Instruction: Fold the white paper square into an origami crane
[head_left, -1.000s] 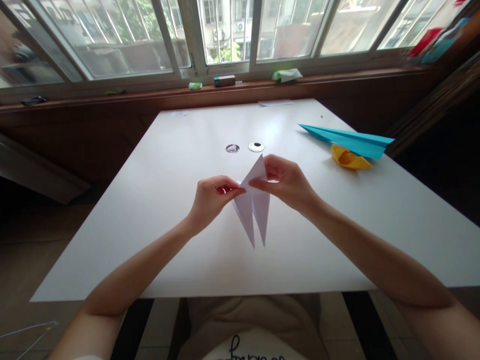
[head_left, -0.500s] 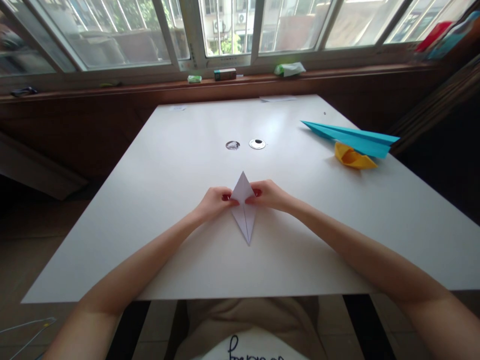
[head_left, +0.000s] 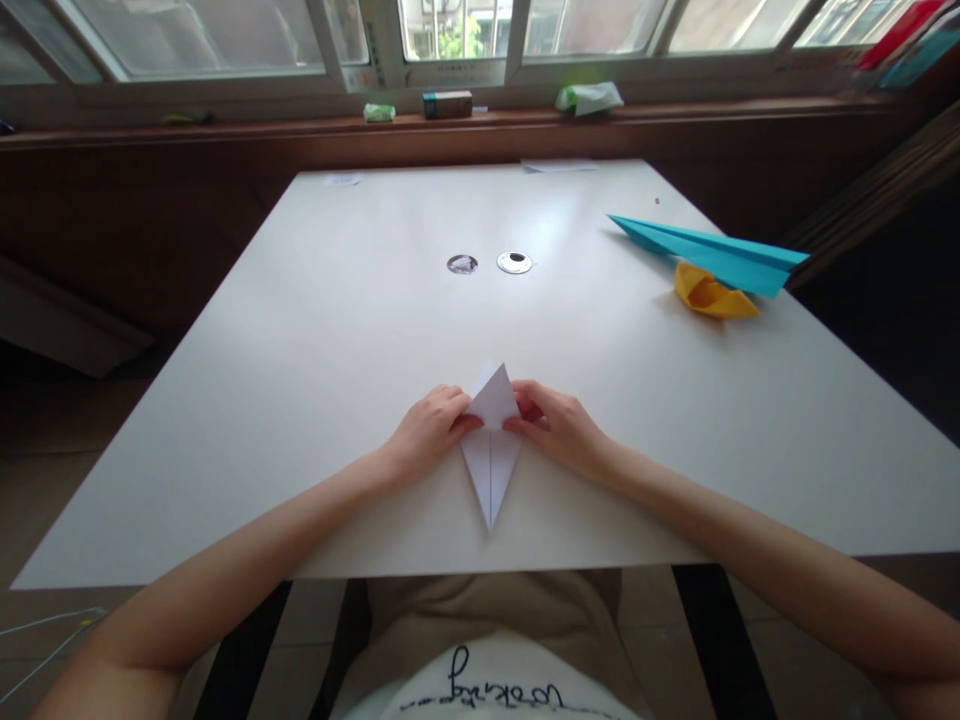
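Observation:
A white sheet of folded paper [head_left: 491,470], shaped like a long diamond, is held over the near middle of the white table [head_left: 360,340]. Its lower point faces me, with a crease or slit running up the centre. At the top, one flap leans right of another layer behind it. My left hand [head_left: 431,428] pinches the left edge between thumb and fingers. On the right edge, my right hand [head_left: 559,425] is closed the same way, thumb in front and fingers partly behind the paper.
A blue paper plane [head_left: 712,250] and a yellow paper boat [head_left: 712,292] lie at the table's right. Two round pieces, a dark-patterned disc [head_left: 463,265] and a white disc [head_left: 514,263], lie farther back. A small box [head_left: 448,104] and a green-white packet [head_left: 590,98] sit on the windowsill.
The view has tipped downward. Both hands and the folded paper sit lower in the picture, and the paper's top layers have come apart, the front tip shifting right.

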